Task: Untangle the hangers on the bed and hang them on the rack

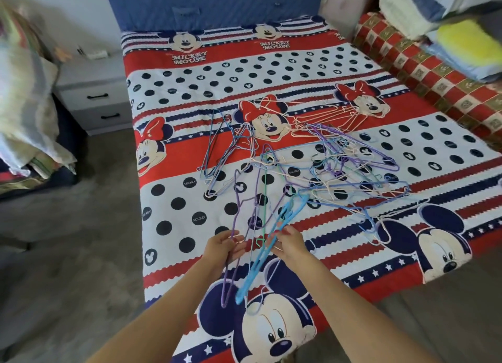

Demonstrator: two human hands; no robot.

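A tangle of thin wire hangers (334, 169) in purple, blue, cream and green sprawls over the middle of the bed (173, 226). A smaller bunch of blue hangers (217, 150) lies to its left. My left hand (224, 247) grips a purple hanger (235, 256) lifted above the near part of the bed. My right hand (289, 243) pinches a light blue hanger (260, 259) that crosses the purple one. A green hanger (264, 210) runs between them. No rack is in view.
A grey bedside drawer unit (93, 90) stands left of the bed. Folded bedding (24, 96) is piled at the far left. A red checked quilt (423, 69) with stacked blankets (448, 17) lies along the right. Grey floor (70, 240) runs beside the bed.
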